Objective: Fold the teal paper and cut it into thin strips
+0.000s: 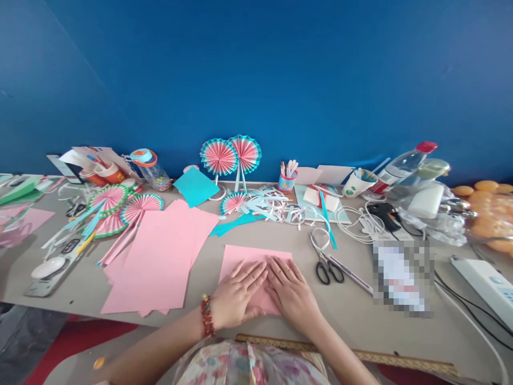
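A pink sheet of paper (256, 253) lies on the grey table (356, 326) close to its front edge. Flat on its left part rests my left hand (240, 293), fingers apart and pointing away from me, with a beaded bracelet at the wrist. My right hand (290, 291) presses on the right part of the same sheet, its fingers stretched out. The two hands nearly meet at the index fingertips. Neither hand grips anything. Much of the sheet is hidden beneath them.
Larger pink sheets (156, 262) lie at the left, beside folded paper fans (108, 200). Black-handled scissors (329, 270) and a pen-like tool (350, 274) are right of my hands. Paper strips (268, 206), a pencil cup (287, 182) and a bottle (401, 170) stand or lie behind.
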`<state>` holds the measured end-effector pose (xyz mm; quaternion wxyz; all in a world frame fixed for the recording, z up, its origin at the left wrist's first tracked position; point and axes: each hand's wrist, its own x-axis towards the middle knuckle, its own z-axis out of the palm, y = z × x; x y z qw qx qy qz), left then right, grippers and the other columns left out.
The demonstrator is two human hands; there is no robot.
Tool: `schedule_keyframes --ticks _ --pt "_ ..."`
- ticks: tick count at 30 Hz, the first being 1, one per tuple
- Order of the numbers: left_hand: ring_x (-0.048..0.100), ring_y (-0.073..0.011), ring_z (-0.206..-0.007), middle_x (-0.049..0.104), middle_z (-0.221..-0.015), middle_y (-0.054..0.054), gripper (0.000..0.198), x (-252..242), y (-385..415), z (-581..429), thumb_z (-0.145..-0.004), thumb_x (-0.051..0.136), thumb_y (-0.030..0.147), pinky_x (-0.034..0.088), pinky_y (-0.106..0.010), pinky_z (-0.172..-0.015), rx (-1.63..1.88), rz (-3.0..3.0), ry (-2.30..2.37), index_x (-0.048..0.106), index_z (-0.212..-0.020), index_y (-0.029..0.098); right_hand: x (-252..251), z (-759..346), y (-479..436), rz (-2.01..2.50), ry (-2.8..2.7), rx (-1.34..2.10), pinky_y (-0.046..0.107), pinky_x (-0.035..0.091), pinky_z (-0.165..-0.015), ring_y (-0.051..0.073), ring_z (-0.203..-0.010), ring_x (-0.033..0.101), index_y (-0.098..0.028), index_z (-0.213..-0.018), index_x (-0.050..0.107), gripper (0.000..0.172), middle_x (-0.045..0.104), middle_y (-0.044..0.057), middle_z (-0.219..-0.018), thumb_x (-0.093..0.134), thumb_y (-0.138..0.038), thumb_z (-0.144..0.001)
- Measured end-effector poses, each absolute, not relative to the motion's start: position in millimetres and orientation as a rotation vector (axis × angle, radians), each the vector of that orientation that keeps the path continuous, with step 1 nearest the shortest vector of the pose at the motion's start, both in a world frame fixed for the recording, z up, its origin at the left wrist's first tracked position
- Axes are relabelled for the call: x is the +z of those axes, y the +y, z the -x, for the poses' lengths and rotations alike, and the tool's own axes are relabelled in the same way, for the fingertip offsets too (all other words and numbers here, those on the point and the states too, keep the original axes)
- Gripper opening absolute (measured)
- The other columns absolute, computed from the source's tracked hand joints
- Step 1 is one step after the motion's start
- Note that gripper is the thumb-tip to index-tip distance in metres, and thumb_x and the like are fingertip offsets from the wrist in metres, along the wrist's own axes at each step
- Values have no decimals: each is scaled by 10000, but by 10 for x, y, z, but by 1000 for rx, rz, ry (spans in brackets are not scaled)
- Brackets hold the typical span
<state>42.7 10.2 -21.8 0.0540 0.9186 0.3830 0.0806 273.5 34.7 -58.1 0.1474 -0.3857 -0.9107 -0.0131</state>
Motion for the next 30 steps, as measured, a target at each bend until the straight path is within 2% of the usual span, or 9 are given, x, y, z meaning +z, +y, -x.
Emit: schedule_keyframes --ticks 4,7,9,12,15,18,23,27,30 --pt "268 -261 -1490 241 -1619 -127 819 -444 189 -168 -978 340 640 179 -455 -1226 174 -2792 1364 145 -1585 125 -576 -2739 343 1120 -2632 -68 476 184 -1207 262 -1413 397 -171 -1522 379 545 389 88 -1559 443 -301 -997" --pt "293 -334 -1473 273 -1593 -203 889 -460 139 196 -948 411 647 218 -508 -1203 220 -2725 1729 181 -1572 57 -593 -2742 346 1121 -2622 -77 482 174 -1209 262 -1412 398 -178 -1542 336 565 390 85 -1558 435 -306 -1001" --pt "282 -361 -1473 294 -1582 -217 837 -382 51 322 -964 430 582 246 -540 -1183 271 -2679 1920 195 -1570 55 -609 -2742 352 1116 -2608 -72 485 184 -1207 266 -1414 396 -190 -1556 303 585 377 84 -1564 438 -314 -1000" --pt "234 -341 -1494 225 -1616 -176 710 -249 -56 250 -1000 417 423 218 -537 -1195 297 -2645 2016 172 -1583 103 -621 -2737 360 1101 -2602 -69 489 193 -1201 269 -1409 402 -200 -1563 283 594 383 84 -1562 437 -332 -1005" --pt "232 -276 -1503 256 -1621 -102 630 -232 -47 82 -1018 383 348 164 -488 -1224 265 -2767 1746 178 -1588 178 -597 -2737 353 1087 -2618 -65 503 186 -1196 287 -1408 397 -169 -1554 305 632 385 107 -1559 448 -446 -1003" --pt "280 -269 -1485 283 -1612 -111 672 -311 18 56 -1009 399 477 169 -475 -1225 198 -2824 1506 205 -1582 185 -546 -2769 333 1077 -2629 -44 525 180 -1190 307 -1398 403 -168 -1549 316 728 397 123 -1552 453 -588 -971" --pt "246 -322 -1491 190 -1639 -125 840 -352 28 197 -910 432 710 213 -531 -1192 110 -2814 1380 198 -1582 262 -474 -2888 319 1079 -2671 -9 580 125 -1181 337 -1408 375 -297 -1550 310 698 431 55 -1541 445 -635 -954" --pt "231 -373 -1487 157 -1645 -134 910 -342 -13 222 -834 455 798 208 -587 -1168 143 -2805 1389 212 -1572 325 -501 -2952 340 1168 -2644 -64 618 150 -1145 387 -1409 358 -278 -1552 319 836 366 133 -1569 439 -758 -878" --pt "253 -401 -1471 187 -1634 -157 1010 -383 -40 238 -770 439 867 184 -607 -1165 191 -2784 1462 230 -1573 292 -557 -2977 353 1189 -2609 -140 618 160 -1139 390 -1407 361 -234 -1558 312 890 336 178 -1575 444 -772 -861"
